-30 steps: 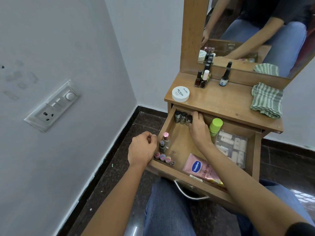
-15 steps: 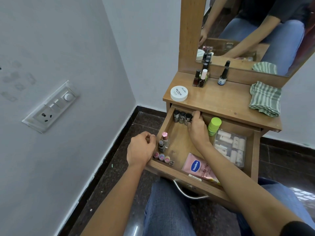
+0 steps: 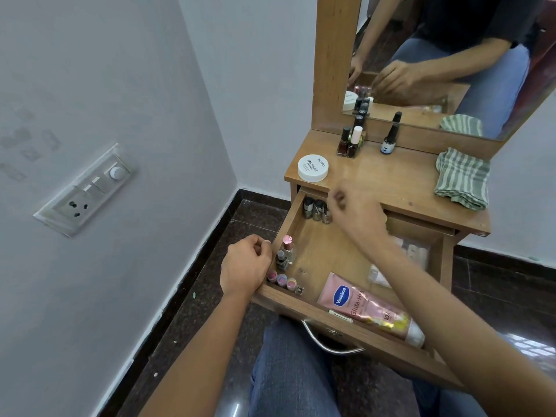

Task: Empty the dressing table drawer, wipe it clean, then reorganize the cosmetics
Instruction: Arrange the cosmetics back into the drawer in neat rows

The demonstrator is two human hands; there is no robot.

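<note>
On the wooden dressing table (image 3: 391,182) stand a white nail-polish-remover tub (image 3: 313,168), a cluster of dark nail polish bottles (image 3: 349,142) against the mirror (image 3: 451,55), a lone black-capped bottle (image 3: 390,141) and a folded green striped cloth (image 3: 462,179). A switch plate (image 3: 87,191) sits on the left wall. The open drawer (image 3: 313,254) juts out over the person's knees, its metal handle (image 3: 328,344) below the front edge. The right forearm crosses the drawer and hides part of a clear plastic pouch (image 3: 418,251) at its right side.

The right hand (image 3: 356,216) is blurred, raised above the drawer's back left corner, just beside three dark-capped small bottles (image 3: 316,208); its grip looks loosely curled, and whether it pinches anything cannot be told. The left hand (image 3: 245,266) is closed in a loose fist on the drawer's left wall, beside a pink-capped bottle (image 3: 288,246).

Along the front left lie three small round pots (image 3: 282,279) with pink and bluish lids. A pink Vaseline tube (image 3: 367,308) lies flat against the front wall.
</note>
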